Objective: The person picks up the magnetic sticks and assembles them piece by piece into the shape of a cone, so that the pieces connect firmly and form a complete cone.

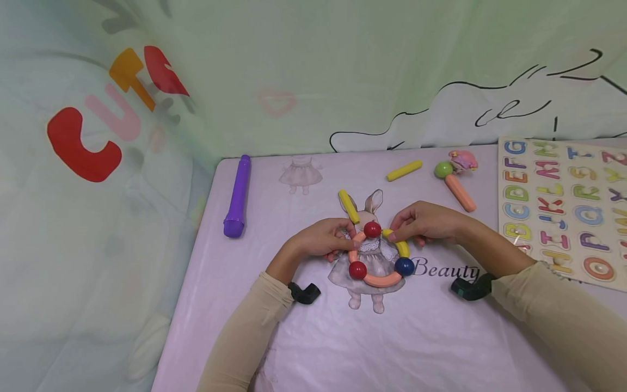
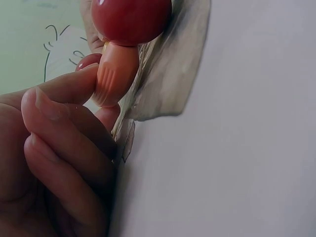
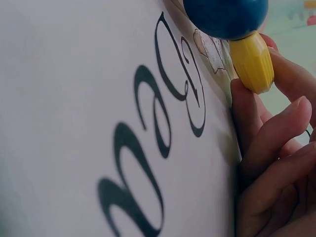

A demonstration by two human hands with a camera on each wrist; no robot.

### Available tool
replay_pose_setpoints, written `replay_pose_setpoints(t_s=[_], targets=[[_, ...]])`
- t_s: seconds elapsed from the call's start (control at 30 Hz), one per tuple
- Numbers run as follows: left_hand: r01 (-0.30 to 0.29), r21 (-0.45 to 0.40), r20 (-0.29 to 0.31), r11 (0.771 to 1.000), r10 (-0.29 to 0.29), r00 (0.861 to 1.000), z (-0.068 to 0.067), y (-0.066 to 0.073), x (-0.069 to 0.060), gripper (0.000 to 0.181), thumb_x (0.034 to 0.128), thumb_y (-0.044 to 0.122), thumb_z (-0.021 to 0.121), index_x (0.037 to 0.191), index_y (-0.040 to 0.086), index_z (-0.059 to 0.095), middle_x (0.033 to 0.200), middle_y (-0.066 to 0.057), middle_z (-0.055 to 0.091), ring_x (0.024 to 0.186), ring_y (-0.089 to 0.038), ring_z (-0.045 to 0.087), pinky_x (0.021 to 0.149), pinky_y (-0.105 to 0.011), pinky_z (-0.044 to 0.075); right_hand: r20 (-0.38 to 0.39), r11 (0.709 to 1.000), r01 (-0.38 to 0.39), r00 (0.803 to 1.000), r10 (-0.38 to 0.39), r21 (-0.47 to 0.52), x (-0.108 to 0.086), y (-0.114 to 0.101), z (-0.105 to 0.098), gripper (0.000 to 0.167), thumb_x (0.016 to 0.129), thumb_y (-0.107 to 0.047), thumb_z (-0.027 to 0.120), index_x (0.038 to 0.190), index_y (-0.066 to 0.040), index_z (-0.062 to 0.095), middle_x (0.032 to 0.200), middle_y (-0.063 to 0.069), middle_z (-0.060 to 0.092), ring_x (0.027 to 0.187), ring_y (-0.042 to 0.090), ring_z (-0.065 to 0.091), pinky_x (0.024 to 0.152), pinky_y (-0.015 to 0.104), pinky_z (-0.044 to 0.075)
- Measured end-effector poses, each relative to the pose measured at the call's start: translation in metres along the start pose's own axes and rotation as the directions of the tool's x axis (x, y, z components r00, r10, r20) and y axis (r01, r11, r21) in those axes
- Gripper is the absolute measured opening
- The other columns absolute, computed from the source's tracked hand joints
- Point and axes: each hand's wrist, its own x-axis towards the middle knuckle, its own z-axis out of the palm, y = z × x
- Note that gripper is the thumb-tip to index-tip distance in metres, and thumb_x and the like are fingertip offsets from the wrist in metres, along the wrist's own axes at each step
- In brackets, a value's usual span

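A ring of curved sticks and balls lies on the table over a printed rabbit. My left hand (image 1: pixel 324 238) pinches its left orange curved stick (image 2: pixel 117 74) between thumb and fingers. This stick runs between the top red ball (image 1: pixel 372 229) and the lower-left red ball (image 1: pixel 357 270). With thumb and fingertips, my right hand (image 1: pixel 427 222) pinches the yellow curved stick (image 3: pixel 253 63), joined below to a blue ball (image 1: pixel 404 266). Its upper end is by the top red ball; contact cannot be told. Another orange curved stick (image 1: pixel 383 281) closes the bottom.
A straight yellow stick (image 1: pixel 348 206) lies just beyond the left hand, another yellow stick (image 1: pixel 404 170) farther back. Back right are a green ball (image 1: pixel 443 170), an orange stick (image 1: pixel 460 193) and a pink figure (image 1: pixel 463 160). A purple toy microphone (image 1: pixel 237 198) lies left, an alphabet board (image 1: pixel 563 207) right.
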Motion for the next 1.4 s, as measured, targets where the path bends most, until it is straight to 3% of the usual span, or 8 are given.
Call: replay_pose_setpoints(t_s=[0.97, 1.4], targets=[[0.021, 0.013, -0.009, 1.0, -0.021, 1.0, 0.0007, -0.0015, 0.0011, 0.022, 0.0964, 0.026, 0.072, 0.109, 0.013, 0.059, 0.058, -0.001, 0.053, 0.045, -0.013, 0.049, 0.049, -0.023, 0.045, -0.002, 1.0, 0.011, 1.0, -0.011, -0.001, -0.0035, -0.0024, 0.0013, 0.035, 0.09, -0.027, 0.079, 0.114, -0.003, 0.071, 0.09, 0.003, 0.07, 0.055, 0.012, 0.052, 0.056, 0.021, 0.045], [0.037, -0.01, -0.013, 0.999, -0.037, 0.999, 0.0008, -0.0009, 0.0011, 0.023, 0.098, 0.027, 0.069, 0.11, 0.012, 0.057, 0.058, -0.001, 0.054, 0.044, -0.012, 0.048, 0.048, -0.023, 0.045, -0.032, 0.999, -0.003, 0.999, 0.001, -0.039, -0.0018, -0.0015, 0.0026, 0.035, 0.087, -0.031, 0.082, 0.111, -0.007, 0.073, 0.077, 0.003, 0.065, 0.053, 0.014, 0.048, 0.052, 0.02, 0.041]])
